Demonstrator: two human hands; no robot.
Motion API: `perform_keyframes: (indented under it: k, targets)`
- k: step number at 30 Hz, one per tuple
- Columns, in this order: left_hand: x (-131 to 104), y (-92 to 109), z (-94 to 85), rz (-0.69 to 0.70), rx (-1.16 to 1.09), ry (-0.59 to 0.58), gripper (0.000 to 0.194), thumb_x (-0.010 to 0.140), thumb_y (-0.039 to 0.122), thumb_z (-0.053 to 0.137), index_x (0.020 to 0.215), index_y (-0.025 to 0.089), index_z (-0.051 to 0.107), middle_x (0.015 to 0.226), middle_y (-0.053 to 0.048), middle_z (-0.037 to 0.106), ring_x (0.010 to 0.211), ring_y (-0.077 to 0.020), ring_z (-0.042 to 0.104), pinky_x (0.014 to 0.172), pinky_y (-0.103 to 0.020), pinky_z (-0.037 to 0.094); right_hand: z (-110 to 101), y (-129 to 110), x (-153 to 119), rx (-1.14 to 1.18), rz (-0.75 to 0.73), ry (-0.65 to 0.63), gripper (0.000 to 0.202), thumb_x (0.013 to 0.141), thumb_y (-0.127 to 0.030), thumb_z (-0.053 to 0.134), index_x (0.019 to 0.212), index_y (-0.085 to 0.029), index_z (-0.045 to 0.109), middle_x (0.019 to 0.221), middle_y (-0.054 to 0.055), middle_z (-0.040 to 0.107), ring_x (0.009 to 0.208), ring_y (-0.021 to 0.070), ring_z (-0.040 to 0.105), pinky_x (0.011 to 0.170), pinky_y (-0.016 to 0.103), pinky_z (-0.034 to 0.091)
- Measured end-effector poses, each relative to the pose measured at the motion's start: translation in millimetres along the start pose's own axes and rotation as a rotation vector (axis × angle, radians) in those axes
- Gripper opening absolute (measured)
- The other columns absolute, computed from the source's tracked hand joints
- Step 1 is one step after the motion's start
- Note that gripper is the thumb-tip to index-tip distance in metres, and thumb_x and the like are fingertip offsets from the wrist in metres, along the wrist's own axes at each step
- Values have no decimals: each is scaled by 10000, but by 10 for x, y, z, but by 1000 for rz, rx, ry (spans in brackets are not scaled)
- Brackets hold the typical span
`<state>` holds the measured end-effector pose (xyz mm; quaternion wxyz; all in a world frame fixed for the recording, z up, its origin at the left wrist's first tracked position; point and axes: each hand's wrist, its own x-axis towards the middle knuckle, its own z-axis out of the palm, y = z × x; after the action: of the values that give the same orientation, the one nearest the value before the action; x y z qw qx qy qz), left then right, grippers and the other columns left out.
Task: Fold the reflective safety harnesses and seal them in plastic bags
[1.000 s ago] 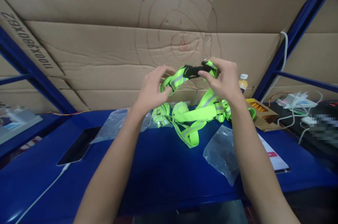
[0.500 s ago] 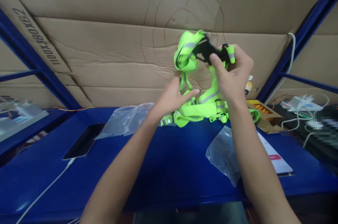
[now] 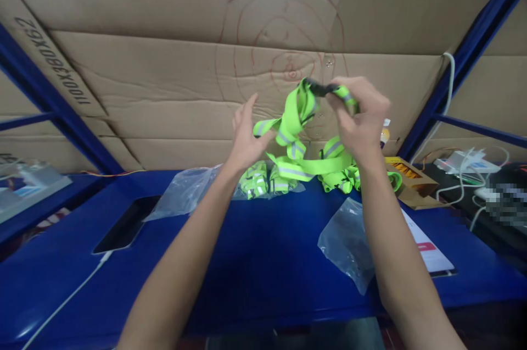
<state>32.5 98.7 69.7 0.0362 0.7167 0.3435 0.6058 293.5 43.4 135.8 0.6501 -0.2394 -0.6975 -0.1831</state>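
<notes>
Item: strap (image 3: 292,115), lime with grey bands. Location: raised above the table (image 3: 255,262), looped; more lime webbing lies in a heap (image 3: 336,181) behind the right forearm. Change: half a second ago I had the left hand (image 3: 246,138) beneath the bunched loops; it now stands off to their left, and the loops hang lower and looser. Meaning, by my judgement: slack is being worked out, unfinished, the right bearing the buckle end. Right hand (image 3: 362,112): grip closed, thumb against fingers, strap pinched beside the buckle (image 3: 319,88). Left hand: grip spread wide, fingers up, thumb towards the strap; contact, I cannot tell.
</notes>
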Motion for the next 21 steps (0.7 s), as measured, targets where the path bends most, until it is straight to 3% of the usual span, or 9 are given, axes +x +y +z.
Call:
perform_keyframes:
  k: [1, 3, 5, 7, 10, 12, 14, 18, 21]
  targets:
    - [-17, 149, 42, 54, -3, -19, 903, 817, 474, 888, 1584, 310, 441, 1663, -142, 455, 1579, -381, 382, 1316, -587, 286, 51, -34, -16, 26, -30, -97, 145, 978, -264, 685, 1083, -299, 779, 1079, 20, 797, 1037, 234, 733, 997, 455, 585]
    - [-55, 389, 116, 61, -5, -53, 827, 838, 498, 871, 1534, 278, 482, 1601, -151, 534, 1513, -369, 484, 1280, -557, 364, 119, -86, -36, 57, -18, -179, 150, 987, -290, 679, 1092, -317, 781, 1073, 19, 796, 1034, 246, 740, 991, 468, 594]
    - [-76, 485, 130, -15, -34, -87, 599, 892, 447, 808, 1402, 224, 585, 1402, -153, 678, 1346, -351, 639, 1191, -543, 472, 125, -111, -43, 44, 40, -124, 159, 1008, -337, 657, 1116, -324, 771, 1107, 35, 787, 1078, 266, 733, 1010, 498, 590]
    - [-57, 450, 40, -148, -213, -181, 452, 911, 425, 758, 1280, 190, 642, 1181, -138, 754, 1108, -316, 755, 1022, -498, 591, 77, -104, -46, -7, 105, -26, 183, 1026, -392, 628, 1136, -320, 755, 1153, 57, 767, 1140, 291, 713, 1022, 534, 580]
    - [34, 342, -274, -361, -565, -520, 419, 853, 435, 805, 1160, 180, 680, 984, -112, 775, 803, -267, 785, 731, -399, 641, -15, -54, -59, -91, 181, 89, 253, 1045, -482, 582, 1160, -306, 722, 1204, 92, 726, 1229, 328, 670, 1015, 571, 566]
    - [99, 333, -507, -384, -543, -715, 293, 829, 379, 833, 1015, 180, 723, 924, -106, 772, 778, -257, 775, 694, -373, 635, -41, -21, -76, -134, 213, 157, 299, 1055, -526, 554, 1172, -295, 703, 1225, 117, 703, 1262, 343, 641, 1034, 582, 545]
    - [141, 365, -678, -343, -441, -667, 214, 813, 310, 829, 975, 193, 754, 903, -101, 773, 778, -250, 764, 689, -369, 638, -30, 1, -88, -158, 230, 223, 319, 1061, -547, 545, 1176, -284, 686, 1240, 140, 690, 1266, 346, 617, 1080, 585, 509]
    - [142, 260, -790, -334, -462, -458, 512, 732, 205, 798, 1241, 233, 750, 1115, -124, 787, 977, -303, 788, 855, -473, 671, -7, 58, -69, -142, 234, 368, 348, 1078, -554, 516, 1188, -257, 659, 1247, 169, 663, 1269, 358, 585, 1134, 589, 442]
    - [140, -19, -749, -412, -257, -219, 311, 739, 187, 717, 1045, 175, 771, 1010, -133, 787, 940, -286, 772, 908, -507, 651, -61, 137, -42, -160, 194, 501, 380, 1091, -559, 491, 1167, -228, 662, 1172, 167, 654, 1220, 358, 602, 1114, 583, 442]
